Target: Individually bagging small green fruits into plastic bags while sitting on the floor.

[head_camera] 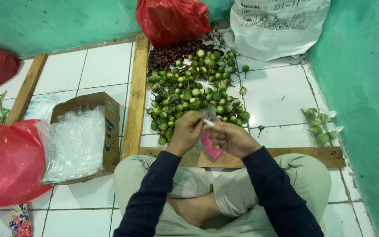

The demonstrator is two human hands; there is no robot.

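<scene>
Left hand: the left hand (186,131) is curling closed, its fingertips pinching the top of a small clear plastic bag (209,116) just above the right hand.
Right hand: the right hand (232,138) is lying half closed, fingers folding inward and gripping the same bag from the other side; the two hands are touching at the bag.
Pink item: a pink object (209,142) is showing between and below the hands; which hand is holding it I cannot tell.
Bag position: it is sitting over the near edge of the pile of small green round eggplants (196,90), above the wooden slat (286,154) in front of the crossed legs.
Surroundings: a cardboard box of clear bags (82,138) is standing to the person's left, a filled packet of eggplants (320,127) is lying to the right near the green wall, and a white sack (277,26) is resting behind the pile.
Hard to see: the bag is blurring and its contents cannot be made out; the palms are facing away; the red bag (9,164) is being cut off at the left edge.
</scene>
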